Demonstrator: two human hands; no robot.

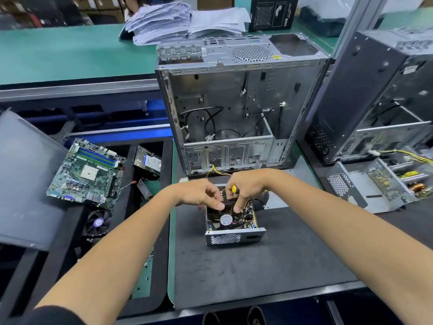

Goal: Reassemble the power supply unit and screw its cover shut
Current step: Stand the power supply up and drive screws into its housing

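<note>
**Open power supply unit on the dark mat, both hands at its fan**

The power supply unit [235, 227] sits uncovered near the middle of a dark mat [246, 273] on the surface, its perforated end plate facing the person and its black fan [225, 218] lying on top of the internals. The left hand [201, 192] reaches in from the left, fingers curled and pinching the fan's upper edge. The right hand [246, 186] holds a yellow-handled screwdriver [233, 189] in its curled fingers while its fingertips press down on the fan.

Just behind the unit stands an emptied computer case [236, 106], side open, loose cables inside. To the left, black trays hold a motherboard [86, 173], a hard drive [150, 160] and a cooler fan [98, 224]. To the right lie another opened supply housing [370, 184] and a second dark case [375, 95]. Farther back, a green-topped surface [58, 50] carries a stack of papers [185, 22] and a black box [273, 12].
</note>
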